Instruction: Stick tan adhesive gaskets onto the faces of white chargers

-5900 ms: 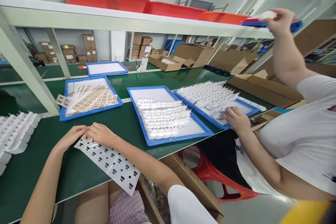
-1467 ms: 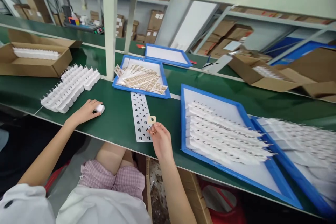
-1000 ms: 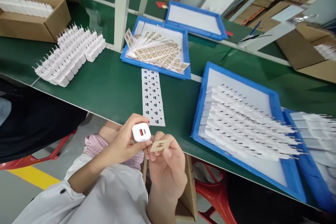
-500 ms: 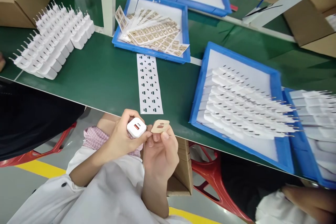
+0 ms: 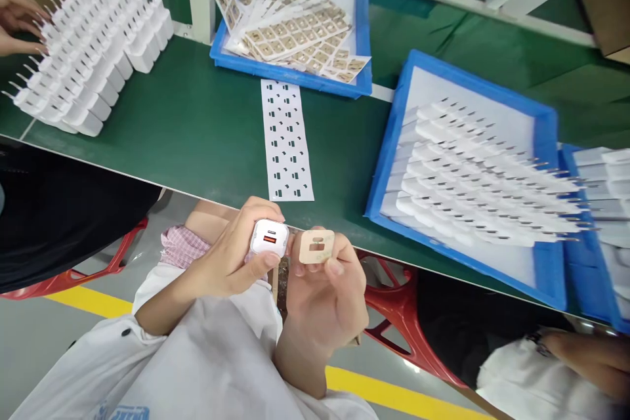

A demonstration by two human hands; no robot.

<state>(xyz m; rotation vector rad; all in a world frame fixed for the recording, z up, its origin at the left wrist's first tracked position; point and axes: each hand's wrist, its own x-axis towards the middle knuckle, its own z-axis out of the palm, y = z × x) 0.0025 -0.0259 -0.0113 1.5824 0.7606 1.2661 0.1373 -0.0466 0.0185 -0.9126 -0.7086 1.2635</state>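
Note:
My left hand [image 5: 231, 252] is closed around a white charger [image 5: 269, 238], whose port face with a narrow slot and a red-orange slot points up at me. Between the thumb and fingers of my right hand [image 5: 327, 295] is a tan sticker [image 5: 316, 247] with rounded corners and two cut-outs, held just right of the charger and apart from it. Beyond both hands, a white backing strip [image 5: 287, 141] with rows of small dark cut-outs lies on the green table [image 5: 197, 138].
A blue tray [image 5: 290, 79] holds sheets of tan stickers. White chargers with pins up stand in a block [image 5: 93, 59] at left, where another person's hand [image 5: 20, 20] reaches in. More chargers fill a blue tray [image 5: 378, 177] at right. Red stools [image 5: 398, 315] stand below.
My right hand has drawn the sticker away from the charger and turned it flatter to my view. A co-worker's hand has come in at the left block. The view has shifted slightly.

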